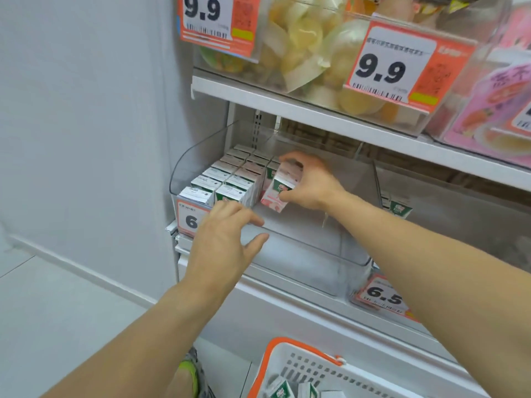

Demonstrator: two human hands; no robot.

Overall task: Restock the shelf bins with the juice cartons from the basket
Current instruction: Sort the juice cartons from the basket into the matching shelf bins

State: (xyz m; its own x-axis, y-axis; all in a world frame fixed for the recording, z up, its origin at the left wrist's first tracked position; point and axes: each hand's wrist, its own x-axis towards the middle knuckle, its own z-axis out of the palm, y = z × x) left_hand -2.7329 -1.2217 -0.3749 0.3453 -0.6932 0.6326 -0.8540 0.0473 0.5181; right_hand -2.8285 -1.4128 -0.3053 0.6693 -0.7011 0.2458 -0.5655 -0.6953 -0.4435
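My right hand [310,182] grips a small pink and white juice carton [277,192], tilted, inside the clear shelf bin [301,262] just right of the packed cartons. Two rows of white and green cartons [227,179] fill the bin's left side. My left hand [227,239] hovers with fingers spread at the bin's front left edge, holding nothing. The white basket with an orange rim [290,366] sits at the bottom, with a few cartons [280,390] showing inside.
A second clear bin to the right holds one carton [400,209]. Orange price tags [383,294] hang on the bin fronts. The shelf above [287,107] carries bins of yellow fruit cups and pink packs. A white wall stands at left.
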